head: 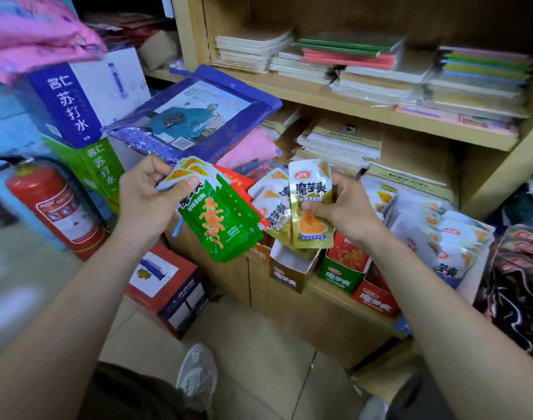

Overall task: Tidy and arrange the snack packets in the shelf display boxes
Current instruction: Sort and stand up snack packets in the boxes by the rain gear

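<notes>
The left hand point(144, 204) grips a fanned stack of green packets point(222, 225), thumb across their tops. The right hand point(347, 210) pinches gold packets point(312, 207) just above the gold box point(289, 274), which stands beside the green box point(341, 272) and red box point(375, 298) on the shelf point(328, 291).

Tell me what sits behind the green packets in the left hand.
Red packets fan out behind the green packets held by the left hand; their fronts and count are covered.
</notes>
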